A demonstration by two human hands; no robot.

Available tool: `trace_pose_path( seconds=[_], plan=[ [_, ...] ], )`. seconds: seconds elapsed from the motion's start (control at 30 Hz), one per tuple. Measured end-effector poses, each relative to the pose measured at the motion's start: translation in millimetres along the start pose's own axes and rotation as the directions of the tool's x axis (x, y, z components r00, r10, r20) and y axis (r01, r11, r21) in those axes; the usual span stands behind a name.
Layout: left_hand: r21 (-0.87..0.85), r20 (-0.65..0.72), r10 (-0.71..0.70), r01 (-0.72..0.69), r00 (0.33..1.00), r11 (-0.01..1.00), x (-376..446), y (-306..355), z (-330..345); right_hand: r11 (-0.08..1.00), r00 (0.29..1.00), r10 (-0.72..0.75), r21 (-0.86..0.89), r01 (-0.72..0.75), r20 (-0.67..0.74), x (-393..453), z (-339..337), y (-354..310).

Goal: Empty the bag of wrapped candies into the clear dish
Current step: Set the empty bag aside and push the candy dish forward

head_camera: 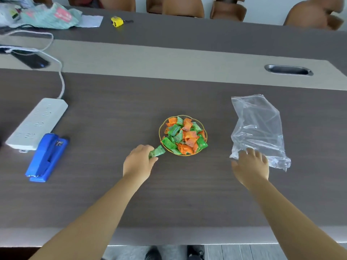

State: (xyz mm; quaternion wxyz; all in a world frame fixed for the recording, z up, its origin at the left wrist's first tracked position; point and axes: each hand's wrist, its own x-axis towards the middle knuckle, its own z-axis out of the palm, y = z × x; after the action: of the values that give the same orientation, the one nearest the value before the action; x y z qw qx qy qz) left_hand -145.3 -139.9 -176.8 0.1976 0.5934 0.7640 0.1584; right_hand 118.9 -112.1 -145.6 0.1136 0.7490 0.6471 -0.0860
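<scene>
A small clear dish [161, 126] with a gold rim sits mid-table, heaped with orange and green wrapped candies [185, 135]. Just left of the dish, my left hand [138, 162] pinches one green wrapped candy [157, 152] close to the dish's near-left rim. The clear plastic zip bag [258, 126] lies flat and looks empty on the table to the right. My right hand [250, 165] is spread open, its fingertips resting at the bag's near-left corner.
A blue stapler [47, 156] and a white power strip [36, 123] with its cable lie at the left. A phone [31, 59], cloth and yellow tape measure [116, 21] sit farther back. A metal cable slot [288, 70] is back right. Brown chairs line the far side.
</scene>
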Motion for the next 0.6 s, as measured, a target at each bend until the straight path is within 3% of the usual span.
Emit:
trace_pose_path(
  seconds=[0.13, 0.3, 0.47, 0.6],
  plan=[
    [-0.153, -0.056, 0.034, -0.042, 0.998, 0.987, 24.0, 18.7, -9.3, 0.967, 0.982, -0.166, 0.180, 0.180, -0.092, 5.0, -9.4, -21.4],
    [-0.034, 0.030, 0.071, -0.070, 0.997, 0.997, 61.2, 42.3, -0.9, 0.913, 0.957, -0.283, 0.289, 0.289, -0.064, 26.1, -10.3, -39.2],
    [0.079, 0.132, -0.003, -0.007, 0.991, 0.997, 81.8, 51.7, 4.9, 0.816, 0.967, -0.249, 0.547, 0.185, 0.044, 52.7, -6.7, -45.3],
    [-0.136, 0.170, -0.146, 0.170, 0.975, 0.976, 80.3, 49.5, 2.2, 0.640, 0.966, -0.167, 0.767, -0.046, 0.198, 68.2, -4.2, -50.2]
  ],
)
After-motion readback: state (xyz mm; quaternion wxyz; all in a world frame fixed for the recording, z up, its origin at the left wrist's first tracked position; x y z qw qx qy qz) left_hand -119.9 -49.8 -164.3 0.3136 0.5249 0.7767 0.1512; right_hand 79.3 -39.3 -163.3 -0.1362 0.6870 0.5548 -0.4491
